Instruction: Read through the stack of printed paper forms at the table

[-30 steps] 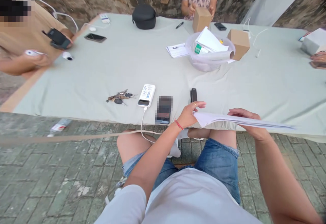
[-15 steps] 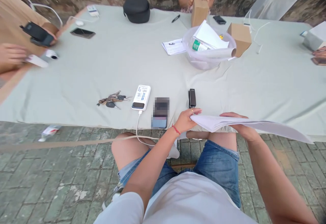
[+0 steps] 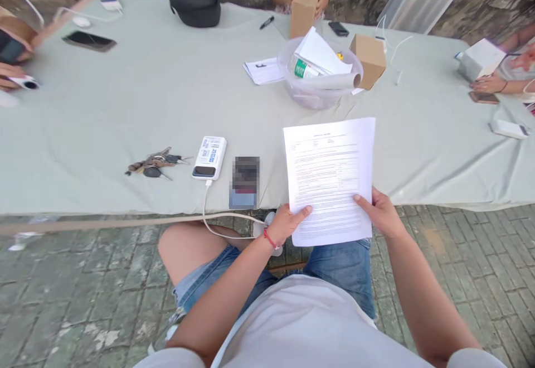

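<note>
A stack of printed paper sheets (image 3: pixel 330 173) faces me, upright on the page, between both hands at the table's near edge. My left hand (image 3: pixel 288 222) grips its lower left edge, thumb on top and fingers hidden beneath. On the right edge, my right hand (image 3: pixel 382 212) pinches it the same way, thumb over the print. Left of the sheets lies a phone (image 3: pixel 244 183), partly blurred out. Beside that is a white power bank (image 3: pixel 209 158) with a white cable (image 3: pixel 204 206) plugged in. The stapler seen earlier is hidden, apparently behind the sheets.
Keys (image 3: pixel 156 163) lie on the cloth-covered table (image 3: pixel 137 100). Farther back are a clear plastic basin (image 3: pixel 309 97) of papers, a brown box (image 3: pixel 368 61), a black case (image 3: pixel 194 0) and another phone (image 3: pixel 89 40). Across the table, a person's hands hold a cardboard box (image 3: pixel 303 14). Other people sit at both sides.
The sheets, seen nearly edge-on before, now show their printed face and stand more upright over the table edge. Both hands have shifted to the sides. The view has swung slightly right.
</note>
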Available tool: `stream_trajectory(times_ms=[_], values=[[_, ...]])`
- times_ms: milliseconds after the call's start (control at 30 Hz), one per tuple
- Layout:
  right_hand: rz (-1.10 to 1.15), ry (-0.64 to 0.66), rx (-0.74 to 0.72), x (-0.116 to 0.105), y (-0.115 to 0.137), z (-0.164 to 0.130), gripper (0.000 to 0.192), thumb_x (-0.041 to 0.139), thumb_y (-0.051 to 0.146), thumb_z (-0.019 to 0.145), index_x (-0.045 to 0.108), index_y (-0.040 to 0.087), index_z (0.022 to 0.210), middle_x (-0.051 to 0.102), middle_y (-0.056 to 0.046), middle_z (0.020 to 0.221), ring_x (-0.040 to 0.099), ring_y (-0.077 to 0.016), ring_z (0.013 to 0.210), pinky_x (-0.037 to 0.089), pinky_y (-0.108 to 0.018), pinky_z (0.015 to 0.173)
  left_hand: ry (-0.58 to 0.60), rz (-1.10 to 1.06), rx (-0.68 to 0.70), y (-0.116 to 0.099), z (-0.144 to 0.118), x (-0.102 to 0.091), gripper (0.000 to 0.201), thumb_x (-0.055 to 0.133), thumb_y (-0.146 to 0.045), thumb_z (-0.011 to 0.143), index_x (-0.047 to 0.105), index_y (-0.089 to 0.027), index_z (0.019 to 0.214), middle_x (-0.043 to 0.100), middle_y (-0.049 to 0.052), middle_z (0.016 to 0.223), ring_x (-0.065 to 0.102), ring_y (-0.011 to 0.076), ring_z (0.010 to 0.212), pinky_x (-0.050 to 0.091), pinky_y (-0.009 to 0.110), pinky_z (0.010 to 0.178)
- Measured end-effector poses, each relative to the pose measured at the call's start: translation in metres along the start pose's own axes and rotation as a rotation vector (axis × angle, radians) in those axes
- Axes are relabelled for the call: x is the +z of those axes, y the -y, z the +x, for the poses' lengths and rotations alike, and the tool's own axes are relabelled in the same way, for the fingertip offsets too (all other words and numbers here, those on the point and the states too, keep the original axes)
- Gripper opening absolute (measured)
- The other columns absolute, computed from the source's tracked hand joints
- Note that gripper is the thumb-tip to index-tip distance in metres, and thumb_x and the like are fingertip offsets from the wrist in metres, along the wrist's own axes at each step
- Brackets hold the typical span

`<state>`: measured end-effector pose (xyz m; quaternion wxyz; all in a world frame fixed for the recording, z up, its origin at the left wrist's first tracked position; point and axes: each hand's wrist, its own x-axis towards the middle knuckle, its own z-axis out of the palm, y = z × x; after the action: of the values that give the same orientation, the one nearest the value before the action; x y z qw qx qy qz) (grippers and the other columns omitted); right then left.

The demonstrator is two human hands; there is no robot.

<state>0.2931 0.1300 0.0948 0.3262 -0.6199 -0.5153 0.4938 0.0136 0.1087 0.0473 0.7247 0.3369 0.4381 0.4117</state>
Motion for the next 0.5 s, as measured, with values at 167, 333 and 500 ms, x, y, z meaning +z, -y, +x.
stream_trajectory(times_ms=[167, 333, 500], values=[[-0.135, -0.082, 0.121, 0.017, -0.050, -0.040, 0.047, 0.058, 0.065, 0.093, 0.074, 0.023, 0.105, 0.080, -0.007, 0.099, 0.073, -0.0292, 0.095, 0.061, -0.041, 0.084, -0.128, -0.112, -0.225, 0.050, -0.025, -0.001, 0.064, 0.093, -0.065, 0.063, 0.082, -0.017, 0.105, 0.078, 0.017, 0.120, 0.069, 0.0415, 0.121, 0.047, 0.058, 0.115], [-0.089, -0.063, 0.197, 0.034, -0.078, -0.077, 0.044, 0.055, 0.064, 0.094, 0.071, 0.023, 0.100, 0.078, -0.006, 0.092, 0.071, -0.0278, 0.086, 0.058, -0.039, 0.079, -0.281, -0.040, -0.076, 0.058, -0.036, -0.007, 0.059, 0.076, -0.073, 0.081, 0.079, -0.023, 0.113, 0.076, 0.012, 0.128, 0.065, 0.0370, 0.129, 0.045, 0.051, 0.118], [-0.180, -0.128, 0.163, 0.039, -0.078, -0.081, 0.044, 0.049, 0.062, 0.097, 0.070, 0.025, 0.105, 0.079, -0.007, 0.100, 0.071, -0.0298, 0.094, 0.056, -0.041, 0.086, -0.267, 0.017, 0.007, 0.048, -0.032, -0.005, 0.064, 0.075, -0.074, 0.082, 0.078, -0.020, 0.116, 0.075, 0.013, 0.129, 0.063, 0.0371, 0.132, 0.045, 0.049, 0.118]])
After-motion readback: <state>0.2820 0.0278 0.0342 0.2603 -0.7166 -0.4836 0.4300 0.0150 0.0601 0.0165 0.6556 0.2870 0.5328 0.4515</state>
